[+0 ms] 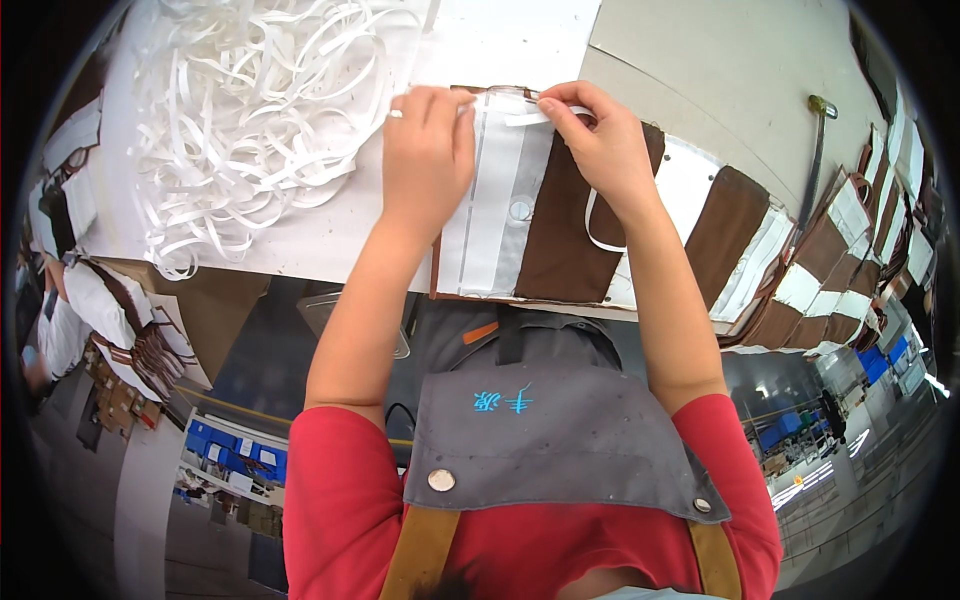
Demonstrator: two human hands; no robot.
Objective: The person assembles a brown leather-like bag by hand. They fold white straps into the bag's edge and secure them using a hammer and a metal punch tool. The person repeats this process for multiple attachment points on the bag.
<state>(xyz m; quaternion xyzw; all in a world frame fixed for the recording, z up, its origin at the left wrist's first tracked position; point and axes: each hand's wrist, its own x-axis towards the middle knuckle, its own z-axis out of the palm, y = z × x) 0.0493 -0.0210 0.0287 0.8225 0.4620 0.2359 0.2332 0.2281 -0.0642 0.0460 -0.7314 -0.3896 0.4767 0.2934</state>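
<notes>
The right hand [608, 140] is pinching a narrow white ribbon [528, 118] between its thumb and index finger, near the top edge of a brown-and-white fabric panel [568, 235]. The ribbon's short end is pointing left across the panel's pale strip, while a loop of ribbon is hanging below the same hand, over the brown band. The left hand [428, 145] is sitting at the panel's upper left corner with its fingers partly bent and its thumb slightly apart; whether its fingertips are gripping anything is not possible to tell. The panel is lying flat on the white table [510, 40], directly in front of the person, who is wearing a grey apron [560, 445] over a red top [345, 490]. A tangled heap of white ribbons [260, 130] is covering the table to the left. More brown-and-white panels [725, 235] are lying to the right, and a hammer-like tool [815, 160] is resting beyond them.
</notes>
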